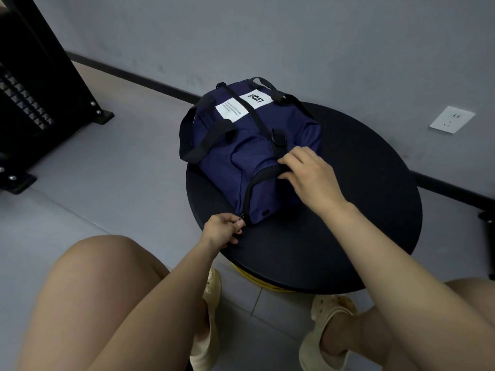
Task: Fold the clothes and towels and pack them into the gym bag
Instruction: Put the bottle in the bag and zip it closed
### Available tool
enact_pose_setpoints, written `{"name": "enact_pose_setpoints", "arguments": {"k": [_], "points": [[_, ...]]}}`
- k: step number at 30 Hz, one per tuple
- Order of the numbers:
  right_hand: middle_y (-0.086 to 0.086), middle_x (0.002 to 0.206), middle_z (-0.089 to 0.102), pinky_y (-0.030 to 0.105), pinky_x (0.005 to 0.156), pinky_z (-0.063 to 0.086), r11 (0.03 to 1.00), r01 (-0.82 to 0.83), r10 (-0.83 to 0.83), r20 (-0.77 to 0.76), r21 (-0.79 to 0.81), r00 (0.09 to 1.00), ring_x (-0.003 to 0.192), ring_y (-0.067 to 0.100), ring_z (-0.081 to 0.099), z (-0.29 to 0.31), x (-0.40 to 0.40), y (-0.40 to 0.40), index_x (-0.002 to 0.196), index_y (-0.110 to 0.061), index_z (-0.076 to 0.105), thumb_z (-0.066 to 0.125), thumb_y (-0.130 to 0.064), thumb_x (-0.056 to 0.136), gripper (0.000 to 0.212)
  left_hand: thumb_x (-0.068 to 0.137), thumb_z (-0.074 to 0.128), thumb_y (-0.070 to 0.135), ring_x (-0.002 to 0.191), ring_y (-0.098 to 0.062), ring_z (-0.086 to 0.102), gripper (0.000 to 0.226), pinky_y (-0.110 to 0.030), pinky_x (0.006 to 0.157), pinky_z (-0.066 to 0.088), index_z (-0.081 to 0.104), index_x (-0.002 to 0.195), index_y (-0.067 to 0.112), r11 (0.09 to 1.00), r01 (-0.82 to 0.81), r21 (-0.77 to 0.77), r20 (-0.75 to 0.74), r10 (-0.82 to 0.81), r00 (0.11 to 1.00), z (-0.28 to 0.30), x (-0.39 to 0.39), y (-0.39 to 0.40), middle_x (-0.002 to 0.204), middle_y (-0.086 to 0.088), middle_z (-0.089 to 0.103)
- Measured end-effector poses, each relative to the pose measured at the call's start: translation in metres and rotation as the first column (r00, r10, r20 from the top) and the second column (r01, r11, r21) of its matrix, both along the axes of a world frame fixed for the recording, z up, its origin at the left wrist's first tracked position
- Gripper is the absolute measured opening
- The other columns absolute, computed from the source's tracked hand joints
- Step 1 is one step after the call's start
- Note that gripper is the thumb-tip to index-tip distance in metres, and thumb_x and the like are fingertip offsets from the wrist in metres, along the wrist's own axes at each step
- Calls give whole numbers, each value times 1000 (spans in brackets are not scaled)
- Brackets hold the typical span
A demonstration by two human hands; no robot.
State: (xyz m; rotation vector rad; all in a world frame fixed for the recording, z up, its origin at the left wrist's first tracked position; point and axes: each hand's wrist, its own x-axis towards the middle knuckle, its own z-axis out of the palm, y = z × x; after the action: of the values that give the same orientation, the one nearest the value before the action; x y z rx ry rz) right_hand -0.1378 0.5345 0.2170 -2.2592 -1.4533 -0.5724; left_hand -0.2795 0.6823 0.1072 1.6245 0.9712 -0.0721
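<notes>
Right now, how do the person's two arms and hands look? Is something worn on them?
Both arms are bare along all of their visible length: no sleeve shows. The left hand and the right hand wear no glove, and no ring, watch or bracelet shows on the fingers or wrists. The fingernails look short and unpainted, as far as the picture lets me tell.
</notes>
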Motion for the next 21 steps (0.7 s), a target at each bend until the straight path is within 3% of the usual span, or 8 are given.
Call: {"name": "enact_pose_setpoints", "arguments": {"k": [5,11,13,15,17,19,21], "points": [[9,77,60,32,50,48,1000,3,-3,-37,11,999,72,28,59,5,3,0,79,-2,66,77,-7,75,13,90,63,19,51,-8,50,9,-13,39,40,67,83,16,997,38,71,-101,-30,994,-15,0,-3,65,2,61],[9,92,60,40,63,51,998,39,-45,-123,-50,991,88,27,57,4,4,-2,94,-3,65,70,-14,84,16,89,66,26,67,-15,61,17,-31,79,55,68,99,13,997,64,36,-137,-59,989,-23,9,-8,74,3,66],[7,100,58,38,72,50,997,17,-30,-169,-76,985,95,25,54,2,6,-4,102,-5,64,68,-18,86,21,86,67,34,76,-14,62,22,-31,83,53,66,101,19,978,160,134,-208,-130,970,-13,9,-6,84,4,67],[5,107,56,36,83,47,997,-15,-2,-218,-77,976,101,24,52,1,5,-6,111,-7,61,65,-21,88,27,83,66,39,96,-17,60,28,-30,85,48,58,106,26,917,208,340,-261,-120,958,4,7,-1,101,6,64],[6,109,56,34,90,42,999,-6,-2,-205,-38,979,103,25,52,0,-1,-5,114,-7,60,63,-21,86,32,84,60,26,109,-24,55,35,-35,89,46,51,118,22,861,90,501,-134,-26,991,23,7,5,118,-1,59],[9,109,58,36,89,41,998,55,-52,-104,29,993,102,27,54,0,-9,1,111,-5,62,65,-22,84,32,83,54,8,118,-30,48,47,-40,96,43,45,128,15,784,-109,610,106,56,993,42,11,11,130,-9,49],[11,110,61,41,92,43,992,103,-105,15,76,994,103,30,57,3,-15,12,108,-5,65,66,-24,84,31,82,51,-2,129,-29,38,64,-40,103,38,35,141,14,678,-160,717,238,-23,971,61,21,20,142,-11,37]]}}
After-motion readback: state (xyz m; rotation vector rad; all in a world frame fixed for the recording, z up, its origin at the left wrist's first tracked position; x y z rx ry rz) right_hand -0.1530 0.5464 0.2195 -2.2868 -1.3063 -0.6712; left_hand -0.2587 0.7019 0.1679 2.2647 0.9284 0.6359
